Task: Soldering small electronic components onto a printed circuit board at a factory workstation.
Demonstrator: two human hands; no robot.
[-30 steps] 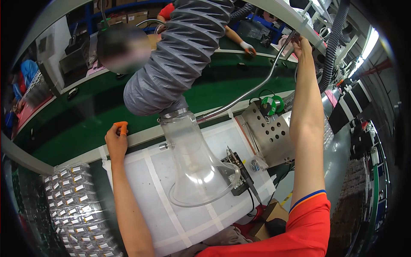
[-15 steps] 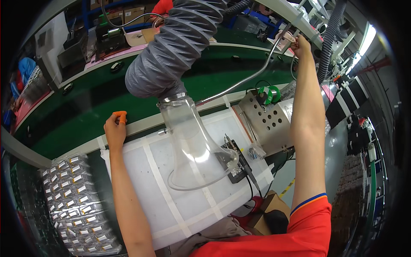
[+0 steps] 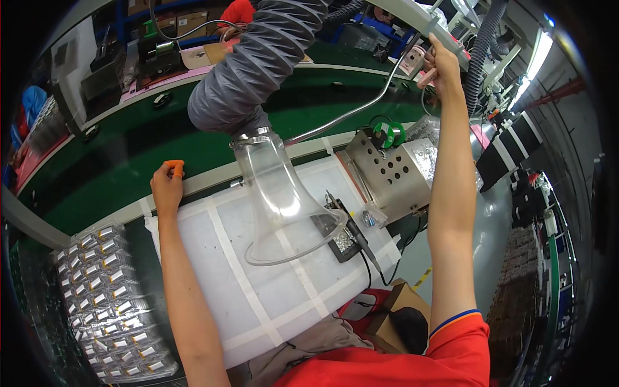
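My left hand (image 3: 167, 186) is at the near edge of the green conveyor belt (image 3: 132, 155), its fingers curled in and orange covers on fingertips. Nothing shows in it. At the upper right my right hand (image 3: 445, 69) is raised to a grey overhead rail (image 3: 412, 18). Its index finger stretches up against the rail, and another finger with a pale pink cover points aside. Between my arms a clear fume hood (image 3: 278, 193) hangs from a grey ribbed duct (image 3: 258, 71) above the white taped work mat (image 3: 200, 238). A bendable metal arm (image 3: 345, 116) runs from the hood toward the rail.
A soldering iron (image 3: 354, 232) lies on its black stand (image 3: 340, 244) beside a perforated metal box (image 3: 387, 174) with a green solder spool (image 3: 389, 134). Clear trays of small white parts (image 3: 106, 284) are at left. Across the belt another person's red sleeve (image 3: 238, 11) shows.
My right hand has shifted at the rail, its index finger now stretched up against it. My left hand stays at the belt edge. The whole view has moved slightly.
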